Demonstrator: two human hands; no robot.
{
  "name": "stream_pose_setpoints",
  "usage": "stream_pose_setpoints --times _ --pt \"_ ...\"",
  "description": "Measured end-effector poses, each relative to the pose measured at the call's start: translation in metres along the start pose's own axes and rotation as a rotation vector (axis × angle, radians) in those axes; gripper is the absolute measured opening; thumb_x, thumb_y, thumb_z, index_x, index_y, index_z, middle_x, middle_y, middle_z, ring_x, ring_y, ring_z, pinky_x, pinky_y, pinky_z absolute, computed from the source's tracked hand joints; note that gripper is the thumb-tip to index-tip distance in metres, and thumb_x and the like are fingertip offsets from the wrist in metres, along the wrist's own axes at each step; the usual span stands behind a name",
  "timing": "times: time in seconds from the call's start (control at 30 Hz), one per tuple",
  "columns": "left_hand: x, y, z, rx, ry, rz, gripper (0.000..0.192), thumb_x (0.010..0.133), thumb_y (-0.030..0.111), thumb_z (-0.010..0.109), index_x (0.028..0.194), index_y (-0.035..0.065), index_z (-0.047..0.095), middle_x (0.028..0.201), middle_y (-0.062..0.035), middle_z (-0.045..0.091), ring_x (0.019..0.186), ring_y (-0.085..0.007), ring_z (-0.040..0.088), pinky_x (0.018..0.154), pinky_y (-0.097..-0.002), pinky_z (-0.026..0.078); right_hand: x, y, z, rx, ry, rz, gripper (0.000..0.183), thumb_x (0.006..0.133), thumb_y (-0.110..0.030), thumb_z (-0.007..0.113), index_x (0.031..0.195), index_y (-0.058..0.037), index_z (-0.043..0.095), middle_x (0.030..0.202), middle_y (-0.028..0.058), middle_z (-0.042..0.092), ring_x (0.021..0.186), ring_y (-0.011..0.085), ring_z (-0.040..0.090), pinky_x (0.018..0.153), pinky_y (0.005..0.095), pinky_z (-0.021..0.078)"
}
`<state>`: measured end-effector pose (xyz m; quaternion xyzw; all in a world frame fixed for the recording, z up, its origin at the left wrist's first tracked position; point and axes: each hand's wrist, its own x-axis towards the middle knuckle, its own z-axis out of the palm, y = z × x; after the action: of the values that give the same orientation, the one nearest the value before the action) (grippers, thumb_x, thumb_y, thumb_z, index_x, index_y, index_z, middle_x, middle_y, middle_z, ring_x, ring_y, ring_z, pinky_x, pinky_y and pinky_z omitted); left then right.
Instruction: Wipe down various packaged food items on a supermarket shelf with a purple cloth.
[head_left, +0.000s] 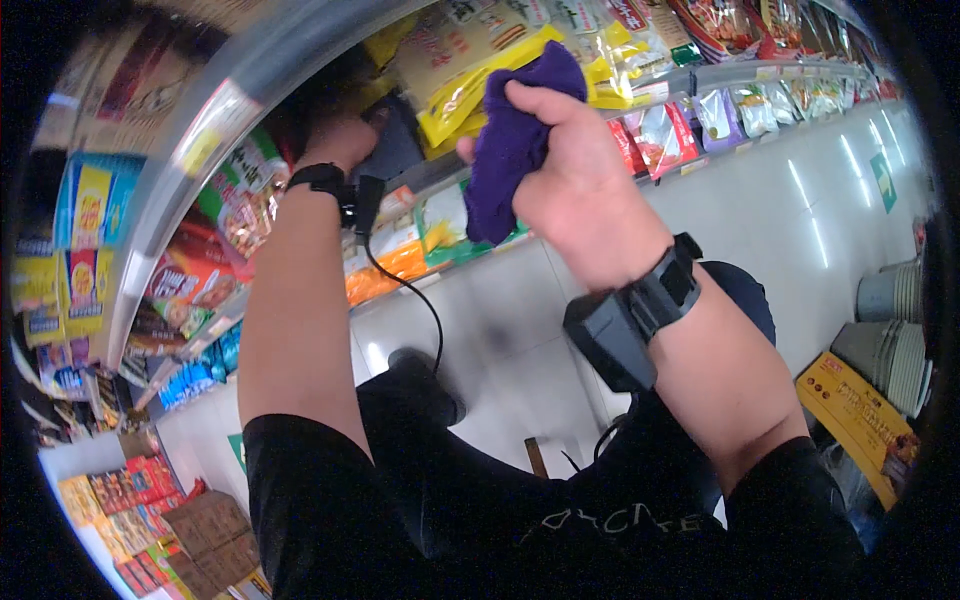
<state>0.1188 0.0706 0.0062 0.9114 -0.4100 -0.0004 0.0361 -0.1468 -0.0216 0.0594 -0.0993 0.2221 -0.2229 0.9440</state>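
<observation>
A folded purple cloth (514, 150) is gripped in my right hand (581, 176), its thumb pressed over the top. It is held in front of yellow-edged plastic food packets (469, 90) on a shelf. My left hand (341, 142) reaches into a dark part of the same shelf, beside a bare dark grey patch of shelf surface (394, 131). Shadow hides most of its fingers, so whether they hold something does not show. Both wrists wear black straps with devices, and a cable hangs from the left one.
An upper shelf edge (202, 142) with price tags curves close past my left arm. Bagged goods (390, 255) fill a lower shelf. At right, stacked grey buckets (874, 349) and a yellow carton (855, 420) stand on the pale tiled floor (795, 225). Boxes (206, 532) sit at lower left.
</observation>
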Motion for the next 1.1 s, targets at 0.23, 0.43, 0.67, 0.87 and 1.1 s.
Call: stream_pose_setpoints --times 0.23,0.43,0.67,0.87,1.1 --pt "-0.061 0.017 -0.006 0.077 0.006 0.064 0.054 0.088 0.036 0.062 0.124 -0.0030 0.053 0.121 -0.0299 0.057 0.114 -0.0424 0.055 0.099 -0.0466 0.043 0.008 0.010 -0.009 -0.119 -0.086 -0.015 0.018 0.088 -0.009 0.063 0.104 -0.0064 0.055 0.098 0.0087 0.061 0.085 0.0259 0.062 0.082 0.0465 0.0547" --pt "-0.087 0.025 -0.005 0.034 0.102 0.003 0.055 0.083 0.040 0.064 0.124 0.0030 0.055 0.115 -0.0268 0.059 0.107 -0.0403 0.058 0.094 -0.0459 0.047 0.014 0.023 -0.013 -0.562 0.093 -0.102 0.023 0.088 -0.007 0.059 0.110 -0.0053 0.052 0.100 0.0087 0.060 0.085 0.0251 0.061 0.070 0.0420 0.0565" --pt "-0.061 0.005 0.002 -0.108 -0.084 -0.014 0.061 0.082 0.036 0.063 0.136 0.0142 0.047 0.124 -0.0235 0.059 0.118 -0.0415 0.054 0.099 -0.0464 0.044 0.001 0.021 -0.005 -0.520 0.029 0.070 0.021 0.089 -0.008 0.057 0.109 -0.0050 0.053 0.100 0.0087 0.060 0.087 0.0240 0.060 0.070 0.0449 0.0570" --pt "-0.052 0.017 -0.001 0.160 0.011 -0.126 0.036 0.087 0.020 0.048 0.119 0.0078 0.057 0.106 -0.0209 0.067 0.099 -0.0372 0.065 0.085 -0.0475 0.052 0.004 0.021 -0.011 -0.421 -0.072 0.148 0.022 0.088 -0.008 0.057 0.110 -0.0049 0.052 0.101 0.0095 0.058 0.088 0.0254 0.059 0.071 0.0447 0.0572" --pt "-0.067 0.025 -0.059 0.293 0.205 -0.033 0.028 0.090 0.015 0.042 0.107 0.0101 0.063 0.098 -0.0213 0.068 0.090 -0.0378 0.066 0.077 -0.0481 0.053 0.008 0.022 -0.002 -0.238 -0.045 0.186 0.022 0.088 -0.010 0.059 0.108 -0.0043 0.052 0.100 0.0099 0.056 0.087 0.0294 0.059 0.072 0.0454 0.0564"
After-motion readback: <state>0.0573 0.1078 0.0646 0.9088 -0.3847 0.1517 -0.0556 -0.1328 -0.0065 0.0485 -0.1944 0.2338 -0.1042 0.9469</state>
